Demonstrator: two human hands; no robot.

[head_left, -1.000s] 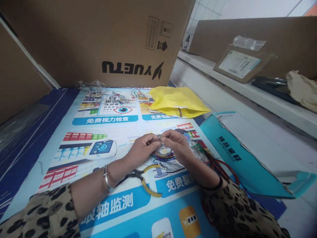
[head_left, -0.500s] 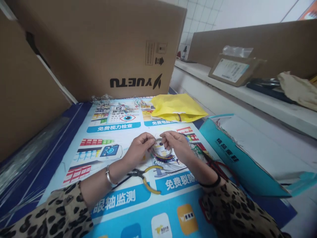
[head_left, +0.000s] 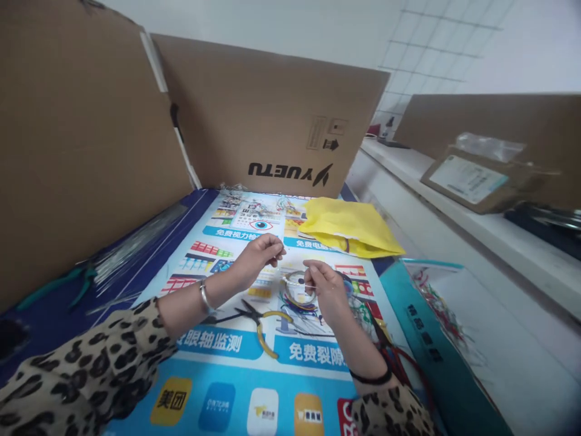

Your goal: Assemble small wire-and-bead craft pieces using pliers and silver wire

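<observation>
My left hand (head_left: 263, 254) is raised above the printed sheet, thumb and fingertips pinched together. Whatever it holds, if anything, is too small to make out. Lower and to the right, my right hand (head_left: 327, 289) pinches a thin, pale wire-like strand (head_left: 296, 283) that sticks out to the left. Beneath the hands lies a coil of thin wire (head_left: 301, 307) with purple and pale strands. Yellow-handled pliers (head_left: 259, 320) rest with spread handles just below my left hand. Beside my right forearm lies a red-handled tool (head_left: 408, 357), partly covered.
A yellow pouch (head_left: 349, 221) lies beyond my hands. At the right stands a teal box (head_left: 422, 333) with coloured wire bits inside. Cardboard panels (head_left: 272, 97) wall the far and left sides. Green-handled pliers (head_left: 59, 287) and a bundle of straight wires (head_left: 136, 248) lie at the left.
My hands have moved apart, the left up and away from the coil. A pale strand now shows in my right fingers. The head view has shifted left, bringing the green-handled pliers into sight.
</observation>
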